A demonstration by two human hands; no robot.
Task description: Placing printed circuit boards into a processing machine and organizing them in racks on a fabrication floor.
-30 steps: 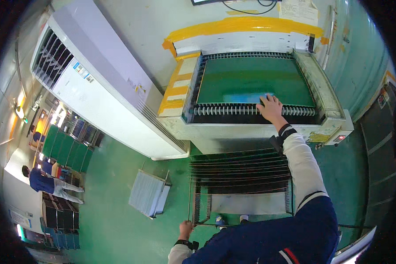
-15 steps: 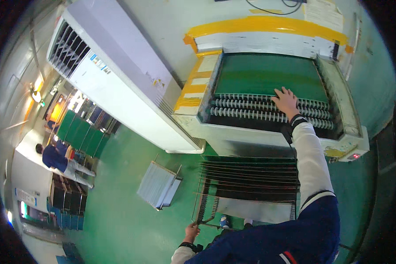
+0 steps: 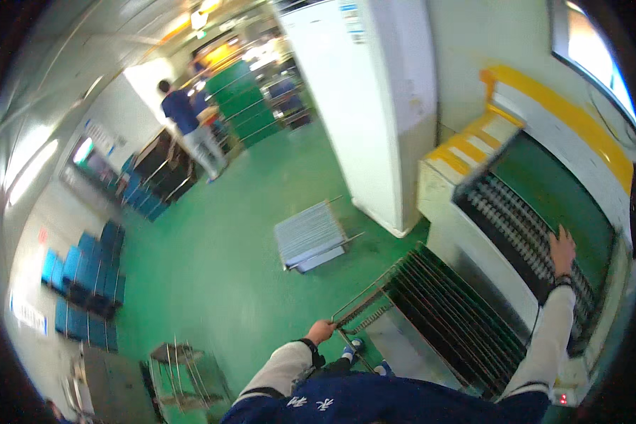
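Note:
My left hand (image 3: pixel 321 331) is closed around the corner of a metal rack's frame (image 3: pixel 360 308). Thin dark panels (image 3: pixel 466 318) stand in several close rows within that rack, beside a bare pale surface. Over at the right, my right hand (image 3: pixel 562 251) reaches to a flat green panel (image 3: pixel 555 180) in a roller machine (image 3: pixel 466 244). Its fingers are spread at the panel's near edge, beside rows of grey rollers (image 3: pixel 505 208); whether they press on the panel is hard to tell.
A low rack of pale sheets (image 3: pixel 311 233) stands on the green floor ahead. Behind it rises a tall white cabinet (image 3: pixel 353 106). Far left, a person (image 3: pixel 187 124) stands near racks with green panels (image 3: pixel 240 99). Blue bins (image 3: pixel 85 268) and a small metal cart (image 3: pixel 184 374) line the left side.
The view has swung left, so the machine now sits further right and more of the room shows. My left hand keeps its hold on the rack; my right stays at the panel's near edge.

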